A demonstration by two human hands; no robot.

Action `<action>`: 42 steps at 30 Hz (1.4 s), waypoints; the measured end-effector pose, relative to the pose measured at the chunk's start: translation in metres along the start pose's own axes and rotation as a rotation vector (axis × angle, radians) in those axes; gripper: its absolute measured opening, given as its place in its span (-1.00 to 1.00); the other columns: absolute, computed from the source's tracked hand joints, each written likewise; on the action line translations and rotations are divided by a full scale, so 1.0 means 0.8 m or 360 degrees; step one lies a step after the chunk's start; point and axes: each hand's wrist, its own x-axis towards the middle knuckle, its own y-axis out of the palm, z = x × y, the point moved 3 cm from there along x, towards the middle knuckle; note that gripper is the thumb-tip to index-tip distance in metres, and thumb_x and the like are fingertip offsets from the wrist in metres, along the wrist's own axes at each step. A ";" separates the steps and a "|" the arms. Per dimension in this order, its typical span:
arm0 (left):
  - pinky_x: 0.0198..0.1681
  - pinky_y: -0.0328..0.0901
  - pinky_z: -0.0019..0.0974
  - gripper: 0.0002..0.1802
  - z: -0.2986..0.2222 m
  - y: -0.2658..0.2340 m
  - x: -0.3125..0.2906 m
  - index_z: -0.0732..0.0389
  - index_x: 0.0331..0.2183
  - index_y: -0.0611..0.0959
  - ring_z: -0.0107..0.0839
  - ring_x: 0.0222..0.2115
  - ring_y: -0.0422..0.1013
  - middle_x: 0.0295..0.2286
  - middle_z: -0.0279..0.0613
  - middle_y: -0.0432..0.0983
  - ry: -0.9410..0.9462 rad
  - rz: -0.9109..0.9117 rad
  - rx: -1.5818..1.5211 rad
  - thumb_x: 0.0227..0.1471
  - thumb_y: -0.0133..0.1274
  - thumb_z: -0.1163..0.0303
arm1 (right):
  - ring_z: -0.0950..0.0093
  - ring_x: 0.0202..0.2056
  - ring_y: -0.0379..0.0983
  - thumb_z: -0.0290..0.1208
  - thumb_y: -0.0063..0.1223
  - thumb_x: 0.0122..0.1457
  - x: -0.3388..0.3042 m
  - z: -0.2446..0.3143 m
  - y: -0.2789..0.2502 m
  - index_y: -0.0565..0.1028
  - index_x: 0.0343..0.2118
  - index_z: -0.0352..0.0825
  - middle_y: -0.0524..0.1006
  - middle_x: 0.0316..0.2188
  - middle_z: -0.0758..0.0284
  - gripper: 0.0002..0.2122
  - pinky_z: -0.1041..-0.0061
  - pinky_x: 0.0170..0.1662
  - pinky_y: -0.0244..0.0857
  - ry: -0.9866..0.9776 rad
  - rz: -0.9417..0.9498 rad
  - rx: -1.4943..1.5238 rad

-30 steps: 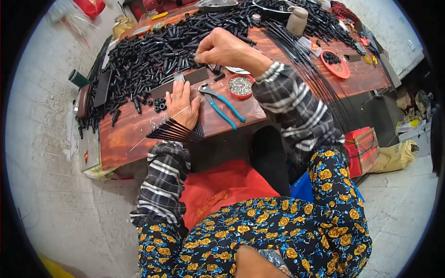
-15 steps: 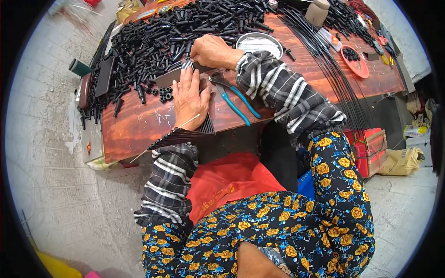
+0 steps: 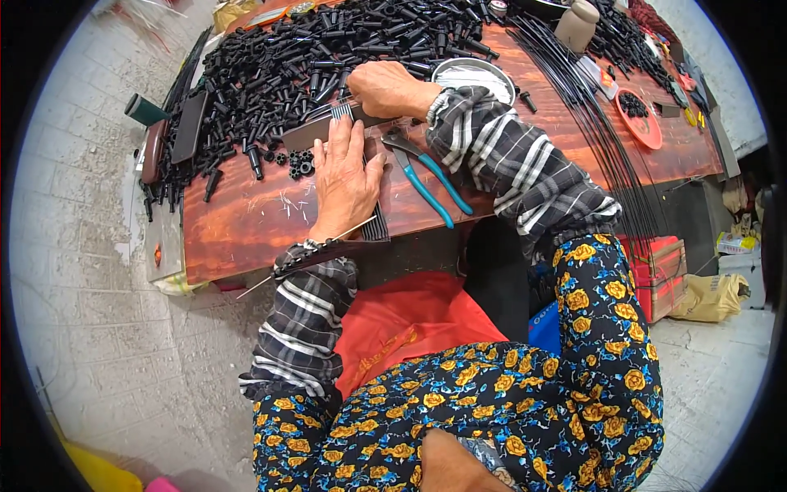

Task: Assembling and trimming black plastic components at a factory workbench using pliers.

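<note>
My left hand (image 3: pixel 344 184) lies flat, fingers stretched forward, over a row of thin dark rods (image 3: pixel 376 227) that juts past the table's front edge. The light tips (image 3: pixel 341 110) of the row show just beyond my fingertips. My right hand (image 3: pixel 385 88) is closed at those tips, with its fingers curled under; what they grip is hidden. Beneath it runs a dark flat bar (image 3: pixel 307 134). A thin pale stick (image 3: pixel 256 287) and a dark strip (image 3: pixel 305 261) cross my left wrist. Pliers with teal handles (image 3: pixel 428 190) lie to the right of my left hand.
A large heap of black plastic tubular parts (image 3: pixel 270 82) covers the far left of the table (image 3: pixel 238 234). Small black rings (image 3: pixel 301 164) lie beside my left hand. A round dish (image 3: pixel 514 88) holds white sticks. Long black rods (image 3: pixel 586 115) and an orange-red plate (image 3: pixel 652 135) are at right.
The view has shifted slightly. The dark strip across my left wrist, fanned out before, now looks narrower. My left hand stays flat, and my right hand stays at the rod tips.
</note>
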 end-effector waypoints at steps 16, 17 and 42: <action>0.25 -0.19 0.07 -0.38 -0.002 0.003 0.003 0.35 0.08 0.35 -0.06 0.22 -0.03 0.15 0.07 0.11 -0.0018 -0.0003 -0.0002 0.02 -0.02 0.21 | 0.15 -0.40 0.52 -0.35 0.13 -0.09 -0.023 0.004 -0.041 0.62 -0.41 -0.29 0.57 -0.50 0.15 -0.82 0.28 -0.32 0.38 0.0045 -0.0068 0.0131; 0.25 -0.19 0.07 -0.37 0.000 0.003 0.002 0.35 0.08 0.34 -0.07 0.23 -0.04 0.16 0.06 0.11 -0.0044 0.0024 0.0009 0.03 -0.03 0.20 | 0.15 -0.40 0.52 -0.35 0.13 -0.09 -0.027 0.011 -0.048 0.62 -0.41 -0.29 0.57 -0.50 0.15 -0.82 0.28 -0.32 0.38 0.0041 -0.0069 0.0125; 0.04 0.26 -0.27 -0.41 0.035 0.007 0.046 0.23 0.02 0.41 -0.35 -0.04 0.35 -0.10 -0.23 0.40 0.0575 -0.0090 -0.1848 0.06 0.05 0.06 | 0.36 -0.40 0.46 -0.22 0.24 -0.05 -0.097 0.133 -0.110 0.52 -0.34 -0.45 0.52 -0.51 0.25 -0.65 0.39 -0.30 0.35 -0.0373 0.0184 0.1139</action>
